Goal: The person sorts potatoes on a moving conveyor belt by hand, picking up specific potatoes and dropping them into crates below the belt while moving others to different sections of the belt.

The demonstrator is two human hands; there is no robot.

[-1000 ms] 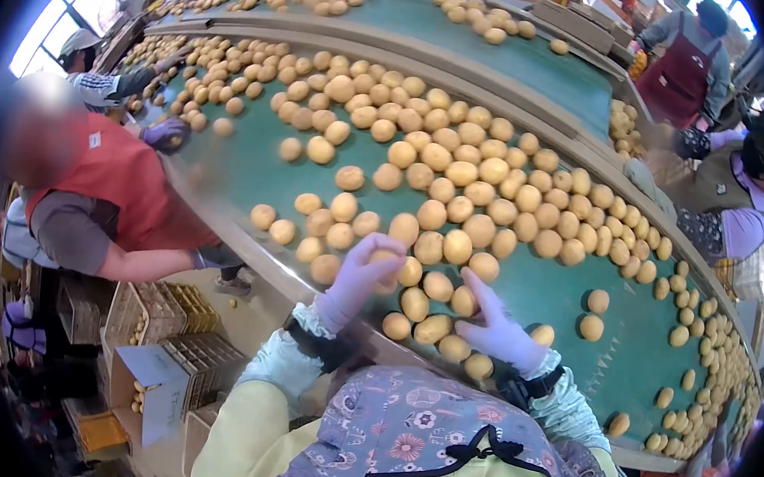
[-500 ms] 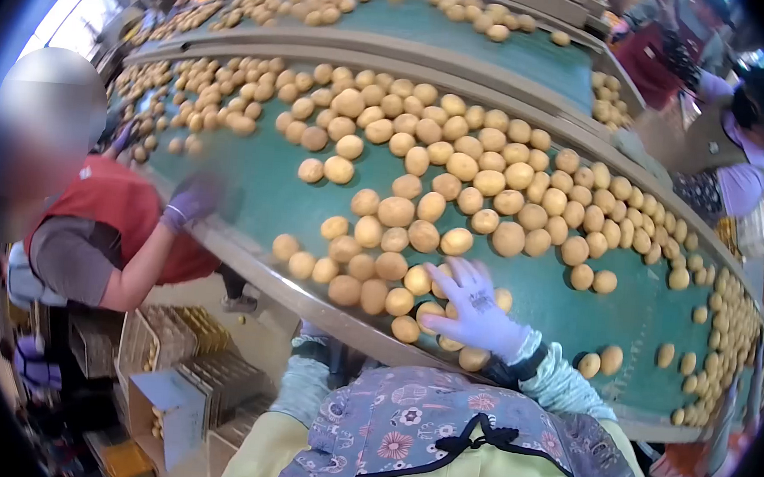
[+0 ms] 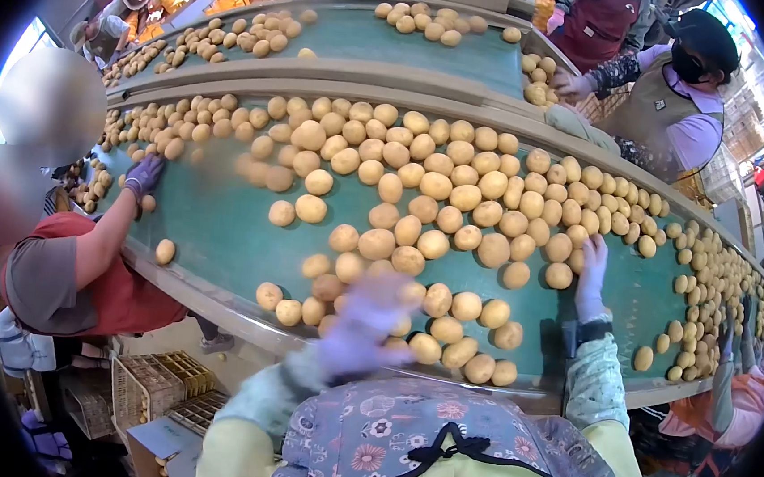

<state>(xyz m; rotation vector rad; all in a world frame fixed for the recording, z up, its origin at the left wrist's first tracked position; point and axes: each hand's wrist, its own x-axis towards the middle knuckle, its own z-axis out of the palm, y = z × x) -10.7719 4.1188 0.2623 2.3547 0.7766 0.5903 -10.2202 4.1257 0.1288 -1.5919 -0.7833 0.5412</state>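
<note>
Many round yellow-brown potatoes (image 3: 437, 186) lie on a green conveyor belt (image 3: 221, 235). My left hand (image 3: 367, 318), in a pale purple glove, is smeared by motion over potatoes near the belt's front edge; its fingers are too blurred to read. Farther right, my right hand (image 3: 592, 277), gloved the same way, reaches over the belt with its fingertips beside potatoes at the right of the main cluster. Its fingers point away from me and are partly seen edge-on, so whether they grip a potato does not show.
A co-worker in a red apron (image 3: 127, 281) reaches onto the belt at the left. A metal rail (image 3: 259, 323) edges the belt before me. Beyond a divider (image 3: 323, 72) runs a second belt (image 3: 352, 43). Other workers stand at the upper right. Crates (image 3: 151, 382) stand at lower left.
My left hand has come up from below the belt edge to over the potatoes. My right hand has moved right and farther forward. The co-worker's hand at the left has shifted farther left.
</note>
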